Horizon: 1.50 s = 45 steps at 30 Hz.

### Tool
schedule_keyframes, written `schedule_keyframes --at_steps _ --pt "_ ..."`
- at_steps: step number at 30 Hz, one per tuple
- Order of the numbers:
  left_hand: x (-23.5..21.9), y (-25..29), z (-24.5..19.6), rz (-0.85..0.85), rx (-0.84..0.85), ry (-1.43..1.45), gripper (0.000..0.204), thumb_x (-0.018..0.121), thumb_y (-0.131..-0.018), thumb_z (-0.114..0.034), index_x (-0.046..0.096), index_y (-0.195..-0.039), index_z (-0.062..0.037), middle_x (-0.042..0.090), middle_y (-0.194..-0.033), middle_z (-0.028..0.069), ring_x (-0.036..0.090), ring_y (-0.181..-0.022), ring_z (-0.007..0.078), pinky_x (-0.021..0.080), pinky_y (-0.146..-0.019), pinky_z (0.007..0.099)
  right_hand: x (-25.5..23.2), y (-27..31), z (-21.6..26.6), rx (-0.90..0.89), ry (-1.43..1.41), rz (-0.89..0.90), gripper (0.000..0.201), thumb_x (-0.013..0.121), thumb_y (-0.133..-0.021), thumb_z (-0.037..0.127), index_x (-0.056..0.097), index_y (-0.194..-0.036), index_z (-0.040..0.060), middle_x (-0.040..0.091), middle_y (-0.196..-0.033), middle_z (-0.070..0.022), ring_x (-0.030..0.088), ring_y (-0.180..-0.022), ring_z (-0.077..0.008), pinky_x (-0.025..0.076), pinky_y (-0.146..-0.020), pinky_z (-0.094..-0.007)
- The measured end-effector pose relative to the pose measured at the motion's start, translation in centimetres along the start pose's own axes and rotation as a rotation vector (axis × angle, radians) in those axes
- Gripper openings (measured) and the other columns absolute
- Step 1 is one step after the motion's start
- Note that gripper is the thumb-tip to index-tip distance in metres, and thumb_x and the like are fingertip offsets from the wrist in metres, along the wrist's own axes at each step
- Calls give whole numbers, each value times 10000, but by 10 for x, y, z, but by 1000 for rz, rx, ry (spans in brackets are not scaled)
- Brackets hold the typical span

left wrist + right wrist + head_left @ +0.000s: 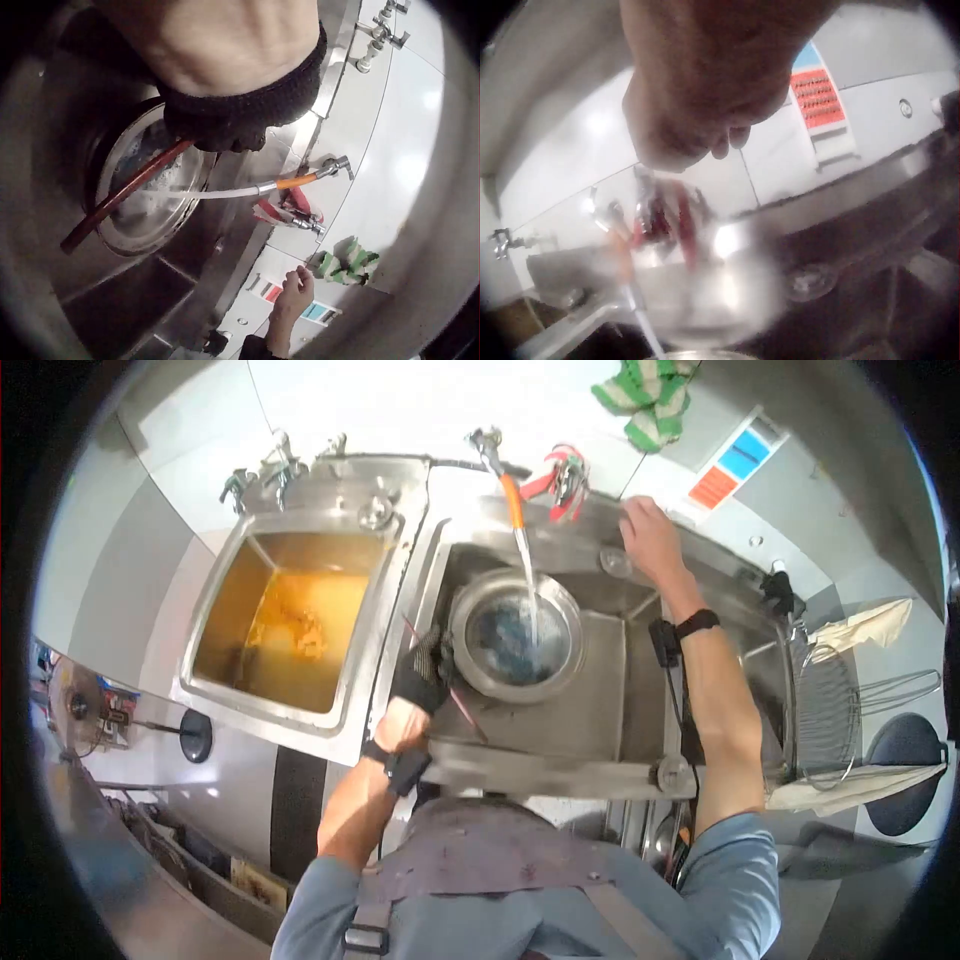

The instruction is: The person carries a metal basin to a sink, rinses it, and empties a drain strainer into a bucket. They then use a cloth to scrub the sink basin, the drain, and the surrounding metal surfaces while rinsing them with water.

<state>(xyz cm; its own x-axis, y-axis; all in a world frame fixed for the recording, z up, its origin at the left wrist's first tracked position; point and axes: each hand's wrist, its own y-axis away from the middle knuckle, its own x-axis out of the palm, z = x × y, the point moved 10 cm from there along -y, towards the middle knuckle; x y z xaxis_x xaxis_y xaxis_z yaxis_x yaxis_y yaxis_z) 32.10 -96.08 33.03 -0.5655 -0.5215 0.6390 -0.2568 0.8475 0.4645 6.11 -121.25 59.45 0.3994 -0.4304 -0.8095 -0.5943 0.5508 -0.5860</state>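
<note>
My left hand, in a dark glove, grips a thin reddish-brown stick beside the round metal pot in the middle basin. A white hose with an orange sleeve runs from the tap and pours water into the pot, where something bluish lies under the water. My bare right hand is raised over the sink's back edge, right of the red cloth. Its fingers are loosely bent, with nothing visible in them, and it touches nothing that I can make out.
The left basin holds orange-brown liquid. Two taps stand behind it. A green and white cloth hangs on the wall near a red and blue panel. A wire basket, a whisk and cloths hang at the right.
</note>
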Motion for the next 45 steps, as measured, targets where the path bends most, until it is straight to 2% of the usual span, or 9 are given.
schedule_keyframes --at_steps 8,16,20,24,26,32,33,36,45 --pt "-23 -18 2 -57 78 96 206 579 -1011 -250 647 -934 -71 565 -651 2 507 -500 126 394 -436 240 15 -7 72 -157 -165 30 182 592 -933 184 640 -1076 81 634 -1077 -95 638 -970 -327 535 -825 -437" --pt "19 -58 27 226 -34 240 189 624 -990 -242 599 -1035 -61 619 -783 64 570 -631 204 491 -582 317 15 -97 124 -325 -292 -97 141 593 -922 142 647 -1026 63 662 -990 -133 643 -949 -346 530 -818 -436" --pt "26 -39 -4 29 116 109 204 592 -1012 -277 582 -1024 -74 616 -779 65 570 -636 199 480 -585 312 33 -130 129 -312 -295 -68 196 561 -934 161 650 -1067 47 665 -1061 -141 642 -988 -355 518 -868 -448" --pt "9 -31 -25 113 248 -4 279 527 -1046 -310 608 -1087 -46 602 -743 28 555 -609 147 454 -560 263 53 -148 136 -232 -221 47 303 520 -942 171 634 -1186 32 631 -1204 -190 614 -1100 -369 487 -967 -452" --pt "-16 -23 -31 -92 282 -17 283 534 -1038 -292 641 -1086 -35 590 -713 14 526 -571 129 439 -537 249 62 -158 135 -202 -202 113 377 525 -939 193 595 -1269 23 600 -1274 -217 576 -1168 -385 457 -1019 -459" --pt "-31 -10 -24 -101 218 -94 282 527 -1027 -279 664 -1032 -32 561 -679 6 487 -537 122 388 -501 253 71 -177 140 -219 -200 -82 565 569 -903 249 487 -1390 -25 538 -1381 -262 511 -1287 -405 403 -1105 -448" --pt "-31 -9 -23 -102 227 -105 289 526 -1029 -287 666 -1024 -34 559 -674 5 486 -536 122 382 -498 254 79 -175 134 -42 -290 107 545 564 -890 198 461 -1365 -50 543 -1289 -343 532 -1172 -499 443 -1020 -506" --pt "-32 -3 -20 -102 235 -100 274 537 -1029 -285 673 -1002 -49 557 -669 2 481 -531 123 389 -501 260 94 -178 133 -216 -293 -90 530 576 -874 178 482 -1321 -90 537 -1296 -341 502 -1222 -485 422 -1055 -488" --pt "-32 -8 -5 -96 99 5 230 550 -1026 -264 663 -994 -66 573 -668 2 508 -529 133 404 -486 271 85 -180 158 -95 -348 170 450 587 -865 175 517 -1220 -93 565 -1198 -340 539 -1131 -497 456 -988 -502"
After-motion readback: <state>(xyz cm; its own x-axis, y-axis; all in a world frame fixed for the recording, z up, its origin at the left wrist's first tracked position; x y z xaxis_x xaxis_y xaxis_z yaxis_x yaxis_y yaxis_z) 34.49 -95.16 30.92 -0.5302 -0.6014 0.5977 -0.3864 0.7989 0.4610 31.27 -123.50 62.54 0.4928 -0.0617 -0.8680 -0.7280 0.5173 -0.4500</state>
